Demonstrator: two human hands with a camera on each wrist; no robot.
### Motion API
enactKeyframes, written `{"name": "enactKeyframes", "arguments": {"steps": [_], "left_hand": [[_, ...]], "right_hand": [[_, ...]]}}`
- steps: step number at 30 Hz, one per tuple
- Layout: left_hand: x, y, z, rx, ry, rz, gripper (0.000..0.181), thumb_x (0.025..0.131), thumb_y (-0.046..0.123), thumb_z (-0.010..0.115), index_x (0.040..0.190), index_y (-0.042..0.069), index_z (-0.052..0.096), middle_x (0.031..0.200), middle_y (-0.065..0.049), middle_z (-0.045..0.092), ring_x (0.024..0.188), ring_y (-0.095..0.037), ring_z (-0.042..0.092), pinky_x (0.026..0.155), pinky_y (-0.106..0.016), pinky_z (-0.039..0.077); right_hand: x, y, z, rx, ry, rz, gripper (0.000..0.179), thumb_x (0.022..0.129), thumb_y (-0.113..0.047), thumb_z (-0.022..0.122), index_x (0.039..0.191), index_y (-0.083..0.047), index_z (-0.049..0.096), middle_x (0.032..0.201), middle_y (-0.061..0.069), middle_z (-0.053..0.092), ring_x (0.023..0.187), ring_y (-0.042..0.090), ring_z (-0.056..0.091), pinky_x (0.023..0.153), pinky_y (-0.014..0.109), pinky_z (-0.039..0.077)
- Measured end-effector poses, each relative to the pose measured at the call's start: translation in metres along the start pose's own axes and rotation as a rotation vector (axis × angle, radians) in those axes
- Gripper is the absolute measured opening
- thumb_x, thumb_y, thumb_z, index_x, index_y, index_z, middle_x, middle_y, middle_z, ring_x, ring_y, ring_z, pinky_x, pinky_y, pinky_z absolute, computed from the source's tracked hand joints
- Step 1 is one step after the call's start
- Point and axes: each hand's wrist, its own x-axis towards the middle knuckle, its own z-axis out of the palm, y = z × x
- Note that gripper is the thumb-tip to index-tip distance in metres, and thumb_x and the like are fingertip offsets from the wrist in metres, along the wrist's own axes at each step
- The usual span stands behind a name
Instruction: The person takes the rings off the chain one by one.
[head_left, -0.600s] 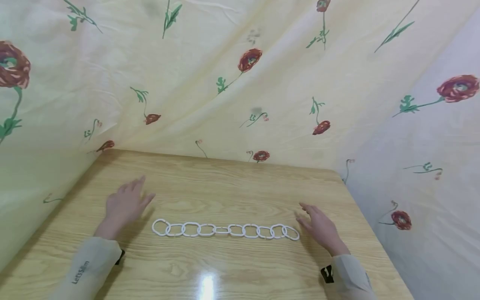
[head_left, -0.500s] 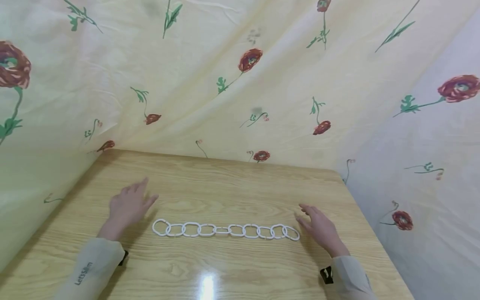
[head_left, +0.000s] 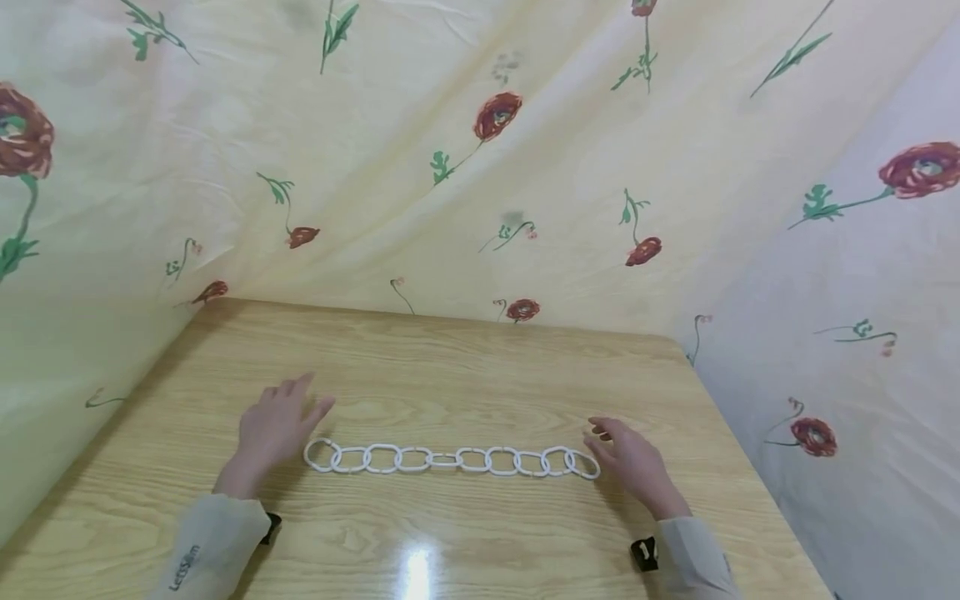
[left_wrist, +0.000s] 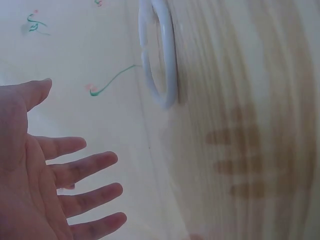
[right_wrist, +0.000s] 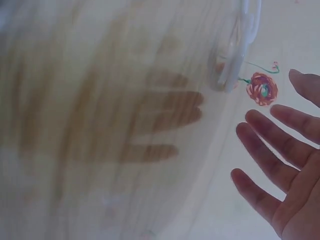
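A white plastic chain of several oval links lies stretched out from left to right on the wooden table. Just beyond its left end link, my left hand hovers with fingers spread and nothing in it. At the other end my right hand is close beside the last link, its fingers loosely extended and holding nothing. The left wrist view shows the left end link ahead of the spread fingers. In the right wrist view the right end of the chain stands above the fingertips.
The light wooden table carries a bright light reflection near its front. A cream cloth printed with red flowers hangs behind the table and along both sides. Each wrist wears a black band, seen at the right sleeve.
My left hand has moved right and nearer to me, toward the chain's left end. My right hand has shifted slightly left and nearer. The chain lies as before.
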Motion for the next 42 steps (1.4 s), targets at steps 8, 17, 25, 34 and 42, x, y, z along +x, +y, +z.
{"name": "enactKeyframes", "arguments": {"steps": [8,17,25,34,42], "left_hand": [[-0.003,0.007,0.009,-0.024,0.000,0.010,0.069,0.101,0.054,0.036,0.147,0.002,0.035,0.142,-0.029,0.044,0.125,-0.053,0.042,0.088,-0.067,0.047],[-0.005,0.015,0.014,-0.044,0.001,0.041,0.066,0.100,0.051,0.041,0.144,0.001,0.040,0.140,-0.029,0.047,0.124,-0.052,0.044,0.088,-0.068,0.048],[-0.006,0.030,0.016,-0.101,-0.034,0.056,0.059,0.100,0.047,0.046,0.140,0.004,0.047,0.139,-0.025,0.050,0.124,-0.048,0.048,0.086,-0.066,0.050],[-0.007,0.048,0.019,-0.161,-0.052,0.086,0.053,0.100,0.044,0.047,0.136,0.006,0.052,0.138,-0.020,0.054,0.122,-0.045,0.051,0.081,-0.062,0.053],[-0.008,0.056,0.022,-0.188,-0.059,0.104,0.051,0.100,0.043,0.049,0.134,0.006,0.054,0.132,-0.019,0.058,0.117,-0.042,0.056,0.077,-0.056,0.055]], "right_hand": [[0.000,0.002,0.004,0.012,-0.091,0.006,0.045,0.094,-0.027,0.062,0.127,0.004,0.056,0.113,0.023,0.067,0.102,0.039,0.064,0.086,0.056,0.054],[-0.001,-0.004,-0.003,0.012,-0.148,0.013,0.035,0.089,-0.020,0.068,0.115,0.004,0.063,0.100,0.013,0.069,0.090,0.026,0.065,0.075,0.045,0.057],[0.000,-0.006,-0.008,0.013,-0.193,0.018,0.009,0.083,-0.009,0.072,0.088,-0.006,0.066,0.086,0.005,0.068,0.082,0.021,0.065,0.072,0.039,0.056],[-0.005,-0.008,-0.016,0.084,-0.237,-0.124,0.013,0.073,0.002,0.072,0.080,-0.007,0.065,0.082,0.004,0.064,0.080,0.022,0.063,0.070,0.034,0.054],[-0.008,-0.009,-0.010,0.064,-0.228,-0.167,0.021,0.068,0.000,0.079,0.074,-0.011,0.062,0.081,0.002,0.054,0.074,0.012,0.046,0.062,0.021,0.039]]}}
